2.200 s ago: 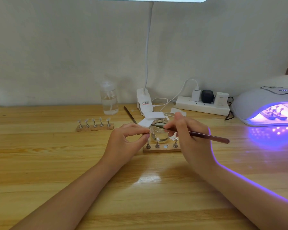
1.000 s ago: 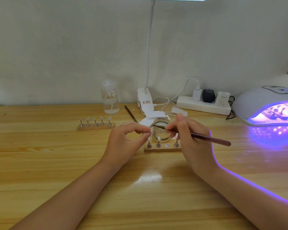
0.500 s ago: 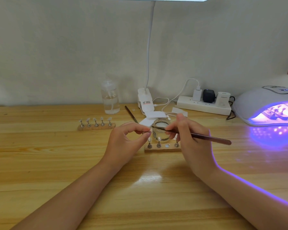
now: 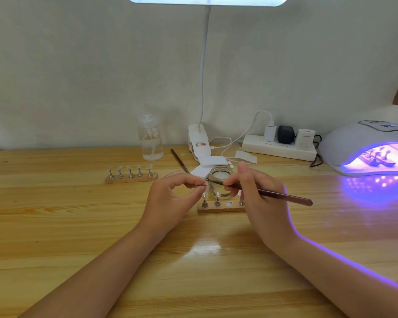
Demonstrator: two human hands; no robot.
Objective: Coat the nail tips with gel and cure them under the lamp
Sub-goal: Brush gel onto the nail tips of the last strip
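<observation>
Wooden table [image 4: 55, 226]: left hand [image 4: 170, 200] pinches a nail tip [image 4: 205, 183] (barely visible), right hand [image 4: 260, 203] grips brush [image 4: 283, 196].

I see my left hand [image 4: 170, 198] pinching a nail tip [image 4: 205, 184]; my right hand [image 4: 260, 203] holds the brush [image 4: 283, 196] to it above the jar [image 4: 220, 183].

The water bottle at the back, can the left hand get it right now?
Probably not yet: the left hand is pinching a nail tip. The path to the bottle looks free otherwise.
</observation>
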